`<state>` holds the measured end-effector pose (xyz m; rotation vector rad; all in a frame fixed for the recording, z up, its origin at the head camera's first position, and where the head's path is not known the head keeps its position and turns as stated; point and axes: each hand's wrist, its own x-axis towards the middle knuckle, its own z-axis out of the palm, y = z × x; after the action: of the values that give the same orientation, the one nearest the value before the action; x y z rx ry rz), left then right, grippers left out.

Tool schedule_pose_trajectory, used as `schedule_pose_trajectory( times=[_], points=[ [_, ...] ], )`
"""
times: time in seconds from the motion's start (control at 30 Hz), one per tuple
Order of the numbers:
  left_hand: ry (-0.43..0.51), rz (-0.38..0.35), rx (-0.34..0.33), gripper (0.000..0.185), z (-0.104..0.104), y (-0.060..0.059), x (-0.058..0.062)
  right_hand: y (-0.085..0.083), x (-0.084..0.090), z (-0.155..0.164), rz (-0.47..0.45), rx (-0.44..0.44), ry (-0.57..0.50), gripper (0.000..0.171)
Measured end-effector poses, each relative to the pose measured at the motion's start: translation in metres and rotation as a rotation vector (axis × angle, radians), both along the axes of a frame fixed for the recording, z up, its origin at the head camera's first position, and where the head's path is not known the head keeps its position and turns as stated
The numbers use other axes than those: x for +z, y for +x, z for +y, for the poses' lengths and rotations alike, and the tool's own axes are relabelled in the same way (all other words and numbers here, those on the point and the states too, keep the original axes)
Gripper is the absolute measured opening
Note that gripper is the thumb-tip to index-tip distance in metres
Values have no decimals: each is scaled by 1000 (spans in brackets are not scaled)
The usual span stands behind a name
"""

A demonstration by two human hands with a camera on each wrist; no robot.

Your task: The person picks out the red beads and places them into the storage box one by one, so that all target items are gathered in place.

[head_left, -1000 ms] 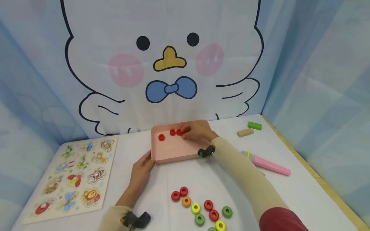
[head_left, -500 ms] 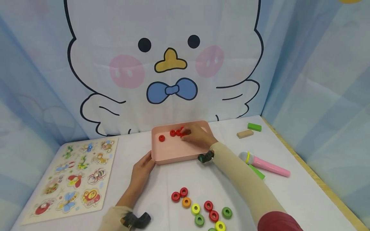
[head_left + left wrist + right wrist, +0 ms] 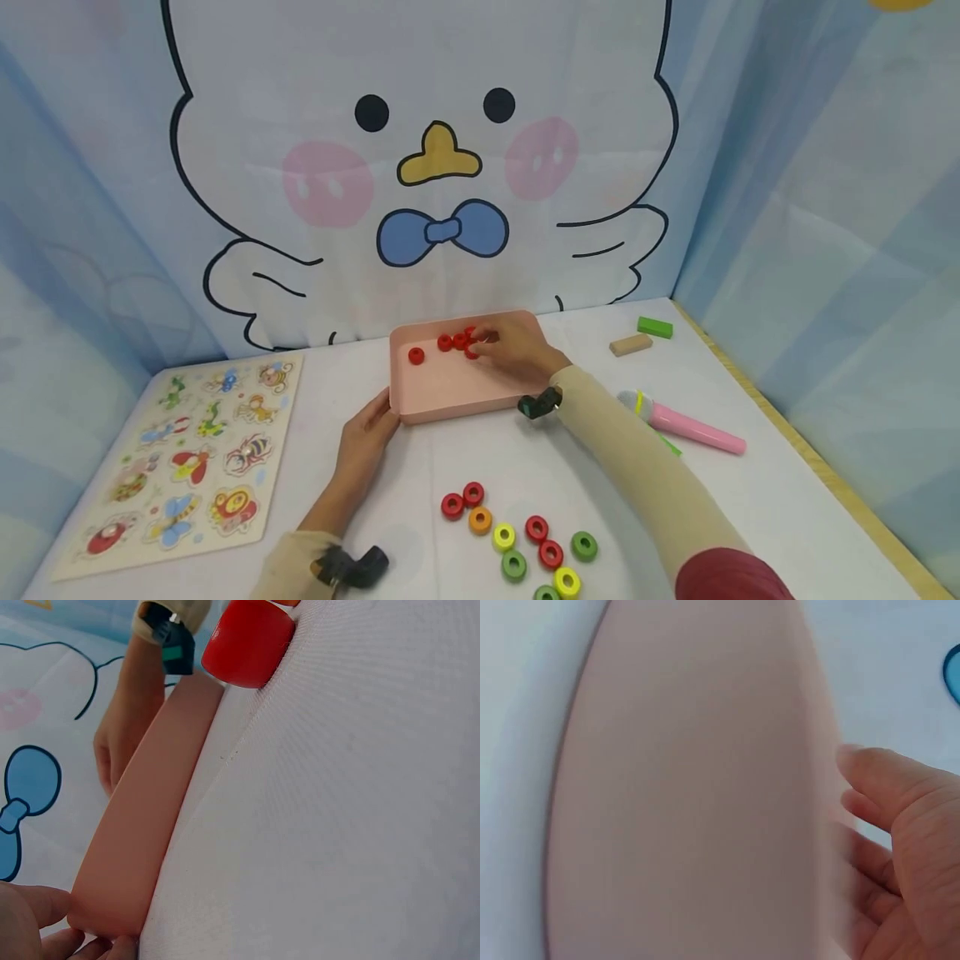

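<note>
While your left hand (image 3: 365,437) rests on the tray's (image 3: 450,392) near-left corner, fingers loose, the right does the work.
Your right hand (image 3: 517,350) sits over the tray's far side, fingertips touching red rings (image 3: 457,341); can't tell if it's pinching one.

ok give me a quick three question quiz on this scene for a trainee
1. True or false: the left hand touches the near left corner of the pink tray.
2. Where is the right hand? A) over the rings on the table B) inside the tray by the red rings C) on the puzzle board
3. What pink thing lies right of the tray?

Key: 1 true; 2 B; 3 the toy microphone.
</note>
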<state>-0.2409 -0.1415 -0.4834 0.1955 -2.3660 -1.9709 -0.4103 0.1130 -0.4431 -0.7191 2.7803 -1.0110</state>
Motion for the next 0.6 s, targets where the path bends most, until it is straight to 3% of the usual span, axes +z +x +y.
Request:
schedule_pose_trajectory(
  times=[0.17,0.33,0.43,0.6],
  points=[
    [-7,5,-6,59,-2,1,2,19,17,12,64,39,-72,26],
    [-7,-3,-9,59,-4,1,3,58,32,33,82,96,-116,28],
    [1,-6,-8,59,-4,1,3,89,32,47,37,159,-117,27],
    [2,-17,-7,58,-3,0,3,139,21,70,-153,390,-127,30]
  ],
)
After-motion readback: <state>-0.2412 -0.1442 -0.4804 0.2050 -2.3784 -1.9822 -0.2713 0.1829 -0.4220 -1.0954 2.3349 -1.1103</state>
